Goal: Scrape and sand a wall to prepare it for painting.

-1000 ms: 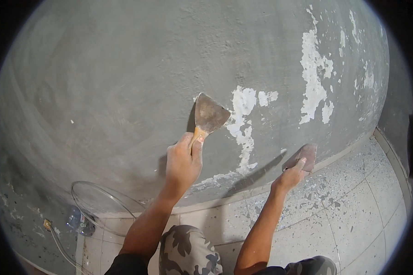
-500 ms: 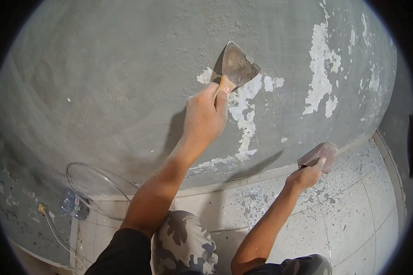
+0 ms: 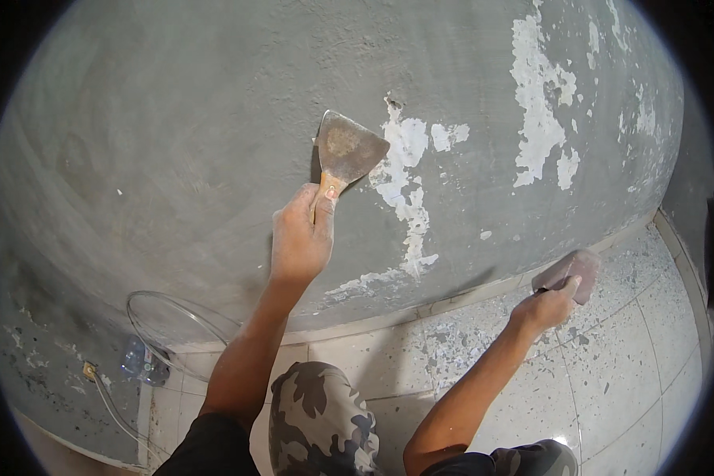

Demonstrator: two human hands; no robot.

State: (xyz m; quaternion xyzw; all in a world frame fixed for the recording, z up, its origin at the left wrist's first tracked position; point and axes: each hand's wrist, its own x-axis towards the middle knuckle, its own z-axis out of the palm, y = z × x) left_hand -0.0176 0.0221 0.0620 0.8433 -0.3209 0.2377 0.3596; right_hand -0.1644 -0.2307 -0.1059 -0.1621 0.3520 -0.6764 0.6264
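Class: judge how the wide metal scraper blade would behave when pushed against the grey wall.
The wide metal scraper blade looks thin, so probably slightly springy. Held one-handed in the left hand, it seems light. Its broad edge likely skids over the grey wall.

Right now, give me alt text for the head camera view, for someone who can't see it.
A person's left hand presses a wide putty knife against a grey wall beside patches of peeling white paint. The right hand holds a second flat tool low over the speckled tile floor. A clear hose lies at lower left.
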